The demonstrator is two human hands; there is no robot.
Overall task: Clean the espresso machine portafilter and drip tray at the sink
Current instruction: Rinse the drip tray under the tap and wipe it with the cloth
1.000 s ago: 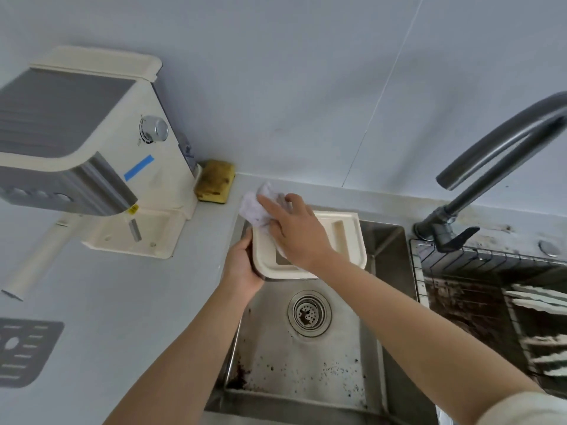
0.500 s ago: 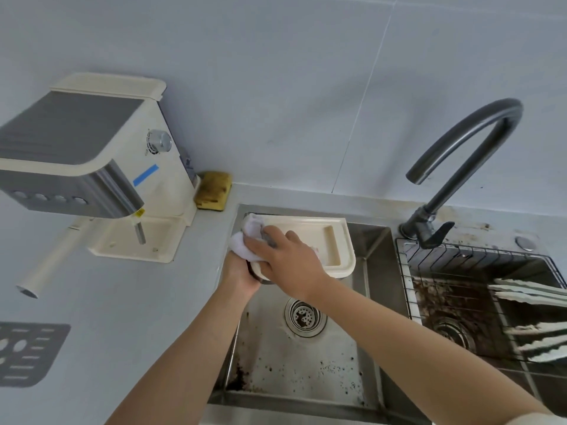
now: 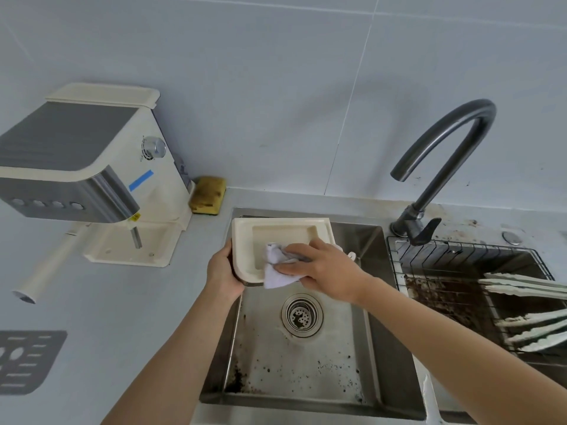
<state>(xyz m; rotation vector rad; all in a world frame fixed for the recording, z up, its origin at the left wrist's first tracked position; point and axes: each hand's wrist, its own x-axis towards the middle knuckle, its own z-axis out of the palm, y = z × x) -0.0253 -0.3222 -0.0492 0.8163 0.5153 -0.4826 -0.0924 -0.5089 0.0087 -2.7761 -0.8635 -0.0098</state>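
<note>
Steel sink, dark specks; pale grey counter; tiled wall

Hidden under cloth: drip tray near corner; grate cut by left edge.

1. Bright, even, cool light across the frame.
2. Faint soft shadows cross the wall, upper centre.
3. Wide-angle bending shows toward left and right edges; detail is slightly soft throughout.

Single head-worn wide-angle view, above sink, facing down and forward toward tiled wall, close range.
</note>
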